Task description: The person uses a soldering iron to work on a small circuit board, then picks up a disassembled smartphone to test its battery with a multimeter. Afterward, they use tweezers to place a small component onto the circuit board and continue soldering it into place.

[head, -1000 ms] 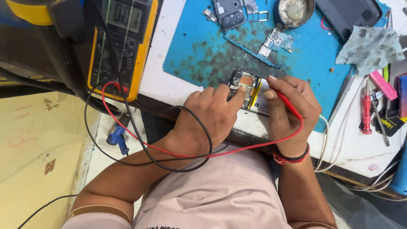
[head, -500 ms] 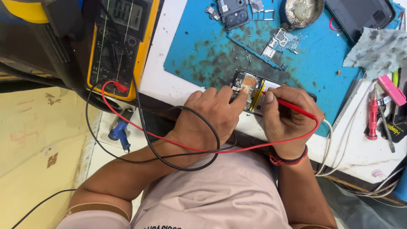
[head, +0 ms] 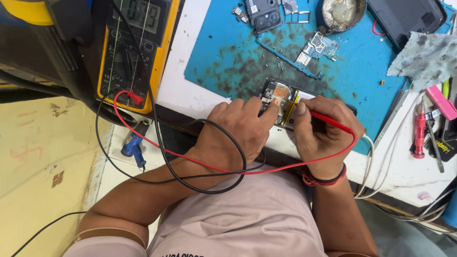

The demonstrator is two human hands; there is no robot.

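Note:
An opened phone [head: 282,94] with its circuit board and copper patch exposed lies at the near edge of a stained blue mat [head: 223,57]. My left hand [head: 240,129] rests on the phone's left side, fingers pinched at the board, and a black test lead [head: 238,151] loops over its wrist into the grip. My right hand [head: 323,135] holds a red probe [head: 331,122] like a pen, its tip on the phone's middle. The red lead [head: 190,161] runs back to a yellow multimeter [head: 135,52] at the left.
Phone parts, a camera module [head: 264,16] and a small round dish [head: 340,12] lie at the mat's far side. A grey cloth [head: 421,59], a red screwdriver [head: 419,133] and a pink tool [head: 440,102] sit right. White cables [head: 369,176] hang off the bench edge.
My right hand has brought the red probe tip down onto the phone and tilted the probe flatter. My left hand stays pinched on the board.

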